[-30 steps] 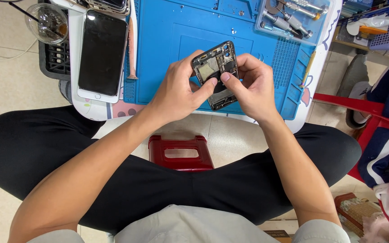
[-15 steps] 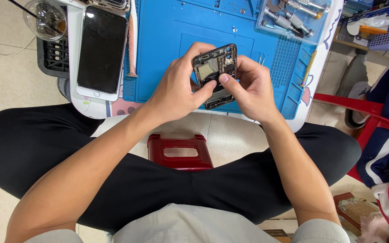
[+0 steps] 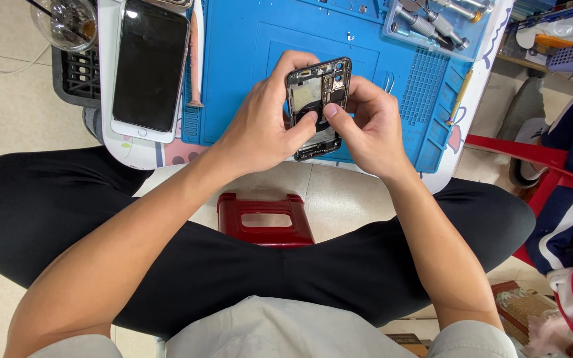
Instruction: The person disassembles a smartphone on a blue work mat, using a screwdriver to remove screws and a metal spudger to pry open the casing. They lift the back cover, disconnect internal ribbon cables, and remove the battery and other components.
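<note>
Opened phone body [image 3: 319,106] pinched between fingers of left hand [image 3: 260,129] and right hand [image 3: 373,126].

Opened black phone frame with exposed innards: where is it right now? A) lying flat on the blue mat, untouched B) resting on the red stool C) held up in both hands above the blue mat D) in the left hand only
C: the opened black phone frame is gripped by the left hand and right hand over the blue silicone work mat.

I have turned the opened phone [image 3: 318,106] from tilted to nearly upright; my right hand [image 3: 366,122] thumb now presses its middle.
</note>
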